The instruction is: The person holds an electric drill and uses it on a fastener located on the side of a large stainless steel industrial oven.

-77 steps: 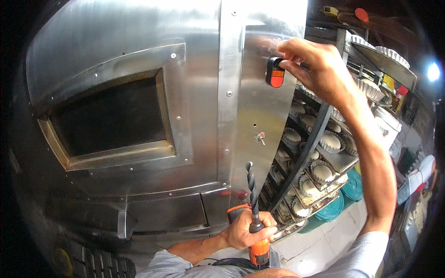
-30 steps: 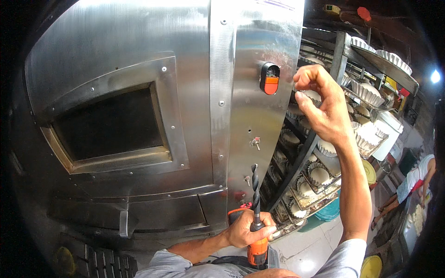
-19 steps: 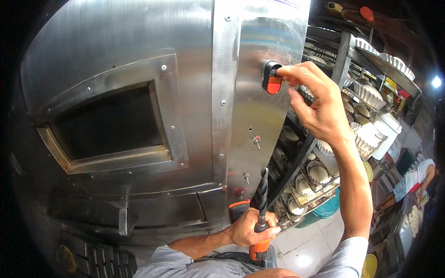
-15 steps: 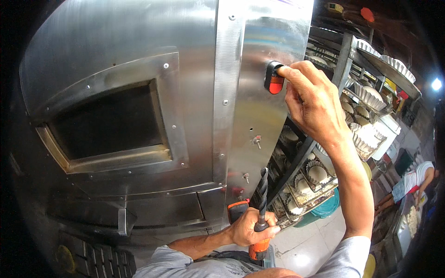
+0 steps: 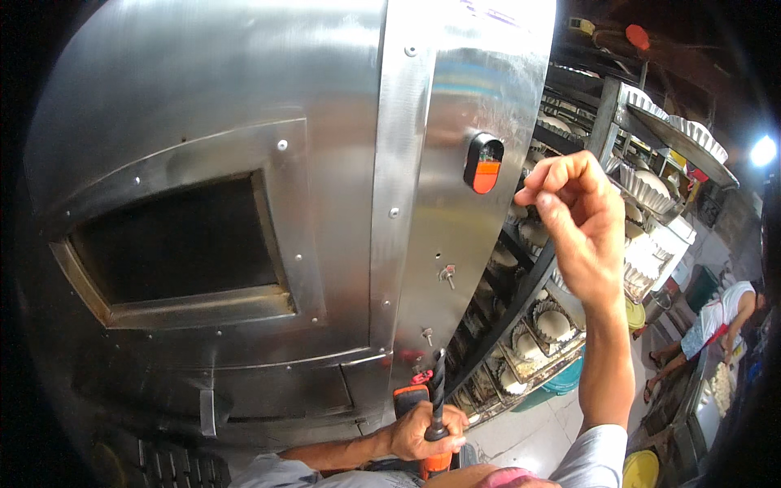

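Low in front of my body, my left hand [image 5: 423, 431] is wrapped round the front of an orange cordless drill [image 5: 438, 465]. A long, thick dark drill bit [image 5: 438, 394] points up from it, close to the steel panel. The drill's lower part is out of view. My right hand [image 5: 582, 220] is raised in the air, fingers loosely curled and apart from the thumb, with nothing visible in it. Just left of it, not touched, is an oval push-button switch [image 5: 484, 163], black above and orange-red below, on the panel's narrow side strip.
A large stainless-steel oven-like cabinet [image 5: 325, 89] with a dark window [image 5: 175, 240] fills the left. Two small toggle switches, one of them here [image 5: 447, 276], sit below the push-button. At right stands a rack [image 5: 606, 122] with fluted tins of dough. A person [image 5: 720, 317] bends over a table farther right.
My right hand has come off the push-button and drawn back to the right and down. My left hand and the drill appear slightly lower and farther left as the view has shifted.
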